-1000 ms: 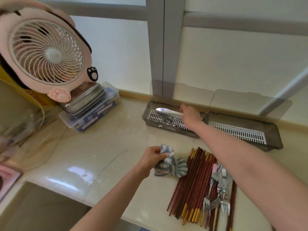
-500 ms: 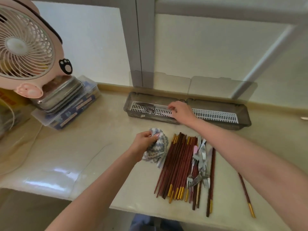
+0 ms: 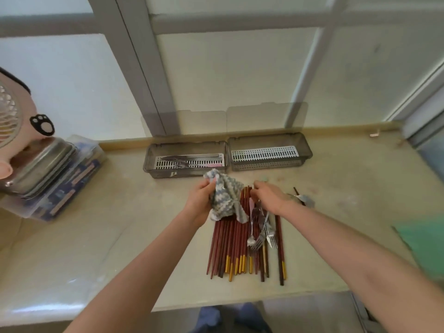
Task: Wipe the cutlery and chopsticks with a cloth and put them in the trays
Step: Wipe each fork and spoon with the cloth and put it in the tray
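Right hand (image 3: pixel 270 197) now over lacquered chopsticks (image 3: pixel 236 246), crumpled knit cloth (image 3: pixel 224 199)

- The left hand (image 3: pixel 200 203) sits just left of the frame's centre, fingers curled closed around a bunched cloth (image 3: pixel 224 200), thumb side up.
- Its bare forearm runs down to the lower left edge of the frame.
- The right hand (image 3: pixel 270 197) sits just right of centre, palm down, fingers bent and pointing left, the fingertips (image 3: pixel 254 191) close to the left hand.
- Whether it grips anything cannot be told.
- Its bare forearm crosses to the lower right corner.
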The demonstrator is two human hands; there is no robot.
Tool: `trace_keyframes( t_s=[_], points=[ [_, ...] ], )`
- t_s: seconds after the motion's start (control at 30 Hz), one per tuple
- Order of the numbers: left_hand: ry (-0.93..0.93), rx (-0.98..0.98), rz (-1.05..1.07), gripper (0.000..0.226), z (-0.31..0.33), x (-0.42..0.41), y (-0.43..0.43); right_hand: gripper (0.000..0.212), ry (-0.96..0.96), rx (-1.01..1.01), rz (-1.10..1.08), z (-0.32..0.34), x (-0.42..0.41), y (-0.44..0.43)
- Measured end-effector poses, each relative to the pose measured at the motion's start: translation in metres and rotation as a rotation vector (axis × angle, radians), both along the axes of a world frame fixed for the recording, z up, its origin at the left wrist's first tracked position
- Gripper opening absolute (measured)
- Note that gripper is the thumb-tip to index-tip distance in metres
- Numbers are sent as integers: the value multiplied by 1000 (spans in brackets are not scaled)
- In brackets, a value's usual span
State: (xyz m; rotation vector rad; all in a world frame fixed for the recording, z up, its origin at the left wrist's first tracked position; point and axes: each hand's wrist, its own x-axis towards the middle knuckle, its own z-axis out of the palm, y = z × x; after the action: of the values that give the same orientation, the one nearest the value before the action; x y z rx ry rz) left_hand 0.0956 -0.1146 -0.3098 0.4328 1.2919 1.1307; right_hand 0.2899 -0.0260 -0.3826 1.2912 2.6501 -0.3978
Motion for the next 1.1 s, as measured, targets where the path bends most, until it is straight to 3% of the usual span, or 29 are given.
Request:
trace_keyframes(
  t_s=[0.3,0.4,0.47,0.53,0.6,0.7,0.93,1.1],
  points=[
    [-98,-36,11,25,-4,-7,-14,18,-33,174,264,-15,6,3],
    [-100,-42,68,26,-6,-16,-17,38,135,237,229,-17,9,5],
    [-115,-47,136,26,-8,-22,-17,32,355,225,41,-1,-3,0],
    [-121,-48,193,26,-12,-24,-13,12,644,138,-235,25,-22,-11],
    [-130,-27,217,26,-12,-20,-9,10,932,-85,-450,47,-44,-26],
    [-152,18,208,32,-9,-7,-1,5,1159,-372,-588,60,-64,-48],
    [-185,18,160,19,-7,9,1,8,1242,-620,-776,63,-61,-65],
    [58,-30,39,15,-9,13,3,8,1124,-604,-730,62,-55,-68]
  ],
)
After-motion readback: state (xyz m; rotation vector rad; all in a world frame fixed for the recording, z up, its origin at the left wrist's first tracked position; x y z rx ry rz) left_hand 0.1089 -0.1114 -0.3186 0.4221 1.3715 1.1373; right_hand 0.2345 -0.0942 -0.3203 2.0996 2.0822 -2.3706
